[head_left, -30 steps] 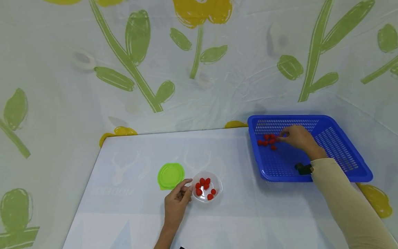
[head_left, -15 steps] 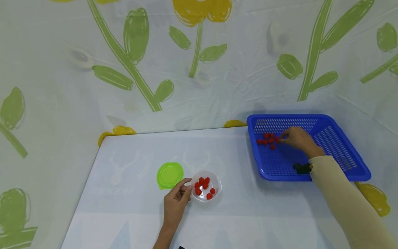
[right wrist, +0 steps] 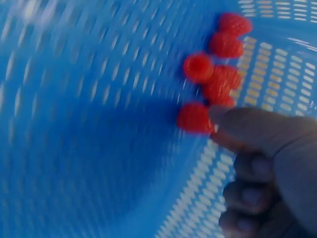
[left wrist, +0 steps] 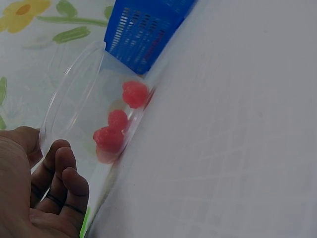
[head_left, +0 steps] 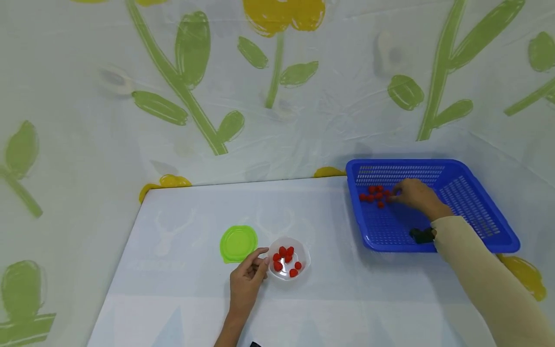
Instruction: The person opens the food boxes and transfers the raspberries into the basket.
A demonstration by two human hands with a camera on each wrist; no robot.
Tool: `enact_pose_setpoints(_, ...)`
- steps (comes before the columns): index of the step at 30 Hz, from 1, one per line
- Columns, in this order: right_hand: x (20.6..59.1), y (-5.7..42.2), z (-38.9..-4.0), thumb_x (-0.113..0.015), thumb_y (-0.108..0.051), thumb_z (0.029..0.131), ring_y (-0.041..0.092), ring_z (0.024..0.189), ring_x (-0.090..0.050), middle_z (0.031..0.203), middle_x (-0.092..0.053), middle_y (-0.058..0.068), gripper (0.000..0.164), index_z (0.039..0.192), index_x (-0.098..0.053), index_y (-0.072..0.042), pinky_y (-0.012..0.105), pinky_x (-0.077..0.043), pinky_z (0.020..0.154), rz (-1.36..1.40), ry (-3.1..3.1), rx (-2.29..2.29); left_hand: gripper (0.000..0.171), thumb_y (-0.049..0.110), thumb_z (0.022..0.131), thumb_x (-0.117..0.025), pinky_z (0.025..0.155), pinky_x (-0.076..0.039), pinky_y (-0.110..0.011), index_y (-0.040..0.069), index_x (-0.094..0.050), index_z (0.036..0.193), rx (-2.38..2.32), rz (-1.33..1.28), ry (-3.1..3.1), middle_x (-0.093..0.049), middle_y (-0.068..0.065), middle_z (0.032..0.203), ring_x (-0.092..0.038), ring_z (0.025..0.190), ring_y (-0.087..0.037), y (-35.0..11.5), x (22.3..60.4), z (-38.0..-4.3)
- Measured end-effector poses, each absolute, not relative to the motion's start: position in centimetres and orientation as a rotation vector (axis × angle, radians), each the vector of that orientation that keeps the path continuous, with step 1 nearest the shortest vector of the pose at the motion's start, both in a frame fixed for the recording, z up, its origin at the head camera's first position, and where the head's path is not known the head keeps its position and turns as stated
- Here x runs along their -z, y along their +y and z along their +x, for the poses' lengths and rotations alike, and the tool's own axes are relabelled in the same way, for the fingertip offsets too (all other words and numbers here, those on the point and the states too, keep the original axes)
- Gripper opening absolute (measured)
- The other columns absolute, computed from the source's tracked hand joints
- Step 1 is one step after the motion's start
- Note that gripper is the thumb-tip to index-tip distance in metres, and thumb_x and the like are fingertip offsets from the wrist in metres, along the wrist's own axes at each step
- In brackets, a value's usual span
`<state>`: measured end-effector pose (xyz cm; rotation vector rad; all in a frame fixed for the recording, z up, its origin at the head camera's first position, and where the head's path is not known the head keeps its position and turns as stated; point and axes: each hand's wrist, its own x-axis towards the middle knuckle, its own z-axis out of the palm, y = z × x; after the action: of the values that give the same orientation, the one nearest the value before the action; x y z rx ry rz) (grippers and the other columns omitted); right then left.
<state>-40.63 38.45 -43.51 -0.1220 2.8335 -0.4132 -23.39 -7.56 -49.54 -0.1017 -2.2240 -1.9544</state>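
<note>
R hand reaches into a blue, rectangular, slotted plastic basket at the far-R corner of a white-covered table; thumb & index pinch a red, knobbly, raspberry-shaped piece, nr the basket's L edge, twd its far-L corner, beside similar loose red pieces. Whether it is off the basket floor: can't tell. L hand, fingers bent, touches the L side of a clear, round plastic container btw. the table's L & R edges, w/ more red pieces inside; pinching or merely resting, can't tell. A bright-green plastic lid lies just beyond. Handling (judged): pieces prob. v. light, poss. soft, so take lightly across the widest part; container light, thin-walled, flexible, maybe slippery, best held at the rim.
</note>
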Motion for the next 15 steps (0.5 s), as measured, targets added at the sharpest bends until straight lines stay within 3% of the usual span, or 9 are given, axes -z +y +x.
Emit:
enact_pose_setpoints(5,42.6,38.0,-40.0,-0.074,-0.015,0.089,0.045,0.097,-0.063,0.106,-0.068,0.027,0.029,0.105,-0.071,0.009,0.059,-0.051,0.081,-0.141,2.847,0.35,0.029,-0.006,0.09,-0.07,0.06,-0.053,-0.019,0.002,-0.07,0.118,1.957,-0.103,-2.222,-0.063,-0.003,0.078,-0.058,0.062,-0.022,-7.4,49.5,-23.3)
enact_pose_setpoints(15,39.3,36.0,-39.1,-0.072,-0.016,0.092,0.037,0.09,-0.066,0.097,-0.072,0.019,0.023,0.103,-0.074,0.004,0.053,-0.053,0.076,-0.332,2.925,0.376,0.028,-0.001,0.091,-0.071,0.061,-0.053,-0.018,0.004,-0.07,0.119,1.929,-0.097,-2.244,-0.064,-0.006,0.079,-0.058,0.062,-0.017,-7.4,49.8,-23.4)
